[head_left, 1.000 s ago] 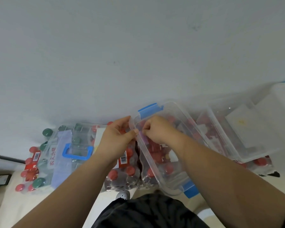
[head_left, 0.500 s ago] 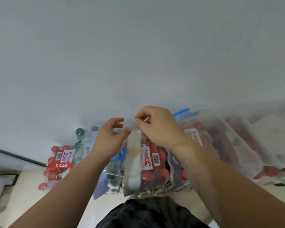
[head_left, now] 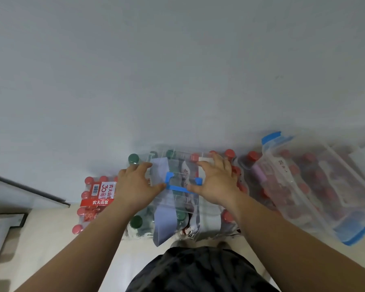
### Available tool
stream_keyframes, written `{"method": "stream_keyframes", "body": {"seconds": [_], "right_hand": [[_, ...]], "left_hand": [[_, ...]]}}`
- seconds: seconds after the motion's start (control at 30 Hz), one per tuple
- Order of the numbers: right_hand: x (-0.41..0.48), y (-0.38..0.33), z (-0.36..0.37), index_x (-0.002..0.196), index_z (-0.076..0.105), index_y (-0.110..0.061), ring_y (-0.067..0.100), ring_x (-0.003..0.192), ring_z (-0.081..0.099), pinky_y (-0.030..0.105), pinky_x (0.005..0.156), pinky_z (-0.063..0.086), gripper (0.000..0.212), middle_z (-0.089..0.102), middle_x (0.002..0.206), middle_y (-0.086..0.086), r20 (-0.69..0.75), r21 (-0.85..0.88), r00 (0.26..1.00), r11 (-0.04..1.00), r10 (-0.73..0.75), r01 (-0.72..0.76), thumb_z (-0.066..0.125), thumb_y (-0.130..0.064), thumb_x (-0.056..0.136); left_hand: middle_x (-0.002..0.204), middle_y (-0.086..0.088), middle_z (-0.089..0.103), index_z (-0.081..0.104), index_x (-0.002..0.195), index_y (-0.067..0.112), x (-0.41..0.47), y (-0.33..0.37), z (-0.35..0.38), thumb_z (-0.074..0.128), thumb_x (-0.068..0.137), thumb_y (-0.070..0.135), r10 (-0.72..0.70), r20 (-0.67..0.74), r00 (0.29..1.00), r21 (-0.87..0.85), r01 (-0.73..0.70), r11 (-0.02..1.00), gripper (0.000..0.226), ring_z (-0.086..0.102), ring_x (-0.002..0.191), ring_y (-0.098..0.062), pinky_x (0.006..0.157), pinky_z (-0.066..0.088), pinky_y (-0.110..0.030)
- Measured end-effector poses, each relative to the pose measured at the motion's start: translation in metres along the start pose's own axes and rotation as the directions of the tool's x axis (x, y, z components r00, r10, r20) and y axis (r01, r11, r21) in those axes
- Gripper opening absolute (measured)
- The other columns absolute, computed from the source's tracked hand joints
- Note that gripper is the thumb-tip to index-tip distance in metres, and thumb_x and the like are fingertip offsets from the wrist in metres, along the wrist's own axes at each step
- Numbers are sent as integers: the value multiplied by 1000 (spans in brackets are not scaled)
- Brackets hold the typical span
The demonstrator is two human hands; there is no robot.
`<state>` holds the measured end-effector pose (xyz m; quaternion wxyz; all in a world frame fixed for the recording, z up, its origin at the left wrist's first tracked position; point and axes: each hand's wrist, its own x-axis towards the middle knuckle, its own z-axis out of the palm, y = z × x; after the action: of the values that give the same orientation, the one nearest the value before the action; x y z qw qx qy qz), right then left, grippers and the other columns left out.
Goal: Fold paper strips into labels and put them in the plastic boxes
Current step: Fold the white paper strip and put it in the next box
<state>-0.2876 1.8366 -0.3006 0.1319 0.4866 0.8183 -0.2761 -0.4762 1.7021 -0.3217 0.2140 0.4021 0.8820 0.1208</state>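
Observation:
A clear plastic box [head_left: 177,160] with a blue handle [head_left: 177,188] on its lid sits on top of packs of bottles in front of me. My left hand [head_left: 135,184] lies on the lid's left side and my right hand [head_left: 215,182] on its right side, fingers spread flat and both thumbs touching the handle. A pale blue paper strip [head_left: 163,220] shows through the clear plastic. To the right lies a second clear box [head_left: 303,186] with blue clips, and a pinkish label [head_left: 259,174] shows through its near wall.
Shrink-wrapped packs of red-capped bottles [head_left: 97,199] and green-capped bottles [head_left: 133,159] stand against a white wall [head_left: 177,70]. A grey metal frame [head_left: 0,228] is at the lower left. My dark shorts [head_left: 198,270] fill the bottom centre.
Both hands left the right-hand box, lifted a folded strip, and now rest spread on the lid of the box with the blue handle. The view has swung left.

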Motion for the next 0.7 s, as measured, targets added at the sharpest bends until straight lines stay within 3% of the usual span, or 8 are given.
{"method": "stream_keyframes", "body": {"seconds": [0.13,0.27,0.4,0.57,0.7], "right_hand": [[-1,5,7,150,25,-46,37,154,-12,61,123,10,92,-6,168,0,-113,65,991,996,66,-59,68,-73,74],[-9,13,12,153,23,-43,40,154,-4,58,123,18,98,-12,169,6,-86,92,990,991,109,-101,70,-73,72],[-13,16,15,153,29,-37,42,153,7,52,122,21,100,-3,168,12,-121,137,989,988,87,-70,76,-67,70],[-25,14,-9,143,47,-37,33,149,21,44,117,26,86,19,163,9,-251,248,964,968,89,-25,81,-56,67],[-61,8,-37,142,49,-35,26,154,11,47,124,21,78,10,166,4,-376,287,920,958,112,1,83,-47,73]], "left_hand": [[138,0,58,48,136,35,4,-4,-2,65,69,74,16,18,1000,-39,-15,999,79,51,123,-28,103,41,-44],[140,-1,55,49,139,31,6,-2,-4,73,69,66,60,48,997,-79,-56,995,82,49,125,-27,105,42,-43],[138,-3,55,50,139,32,3,6,-6,75,67,67,78,41,996,-85,-75,994,83,50,124,-26,104,45,-43],[126,-4,63,64,126,24,-3,16,-22,79,69,56,116,-166,979,-187,-147,971,66,55,117,-24,104,44,-41],[123,-3,65,69,119,21,-14,34,-42,82,69,51,188,-279,942,-201,-249,947,60,54,117,-22,102,38,-34]]}}
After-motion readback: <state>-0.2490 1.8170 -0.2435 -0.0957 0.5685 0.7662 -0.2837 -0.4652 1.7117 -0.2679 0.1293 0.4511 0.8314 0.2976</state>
